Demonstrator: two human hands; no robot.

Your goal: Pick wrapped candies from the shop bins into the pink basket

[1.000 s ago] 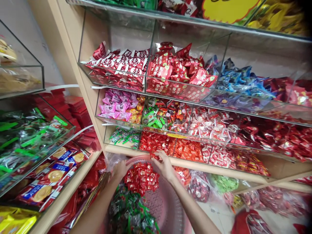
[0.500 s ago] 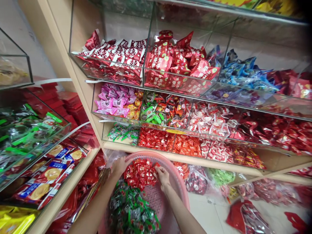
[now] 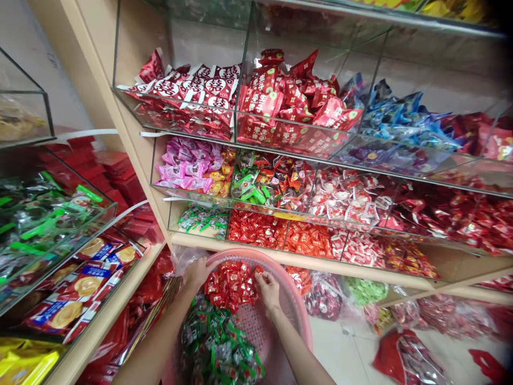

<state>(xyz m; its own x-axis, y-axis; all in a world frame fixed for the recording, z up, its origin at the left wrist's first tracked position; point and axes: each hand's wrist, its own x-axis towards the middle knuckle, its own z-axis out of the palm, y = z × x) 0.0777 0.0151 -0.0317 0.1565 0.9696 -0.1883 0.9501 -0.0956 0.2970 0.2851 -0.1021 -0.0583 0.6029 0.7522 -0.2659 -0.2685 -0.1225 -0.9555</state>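
Note:
A round pink plastic basket (image 3: 300, 315) stands below the shelves. Inside it, red-wrapped candies (image 3: 231, 286) lie at the far side, and green-and-clear wrapped candies (image 3: 220, 347) fill the near left. My left hand (image 3: 195, 274) is closed on the basket's far left rim, its fingertips partly hidden. Over the right edge of the red pile, my right hand (image 3: 268, 291) pinches a small red-wrapped candy (image 3: 258, 270) between thumb and fingers.
Ahead, clear shelf bins hold red candies (image 3: 256, 229), orange candies (image 3: 308, 239) and large red packets (image 3: 296, 101). A side shelf with biscuit packs (image 3: 86, 283) is at the left. Bagged sweets (image 3: 324, 297) and a red bag (image 3: 393, 355) rest on the tiled floor at right.
The right hand has shifted very slightly, with a red candy now showing at its fingertips. My left hand and the basket keep their places.

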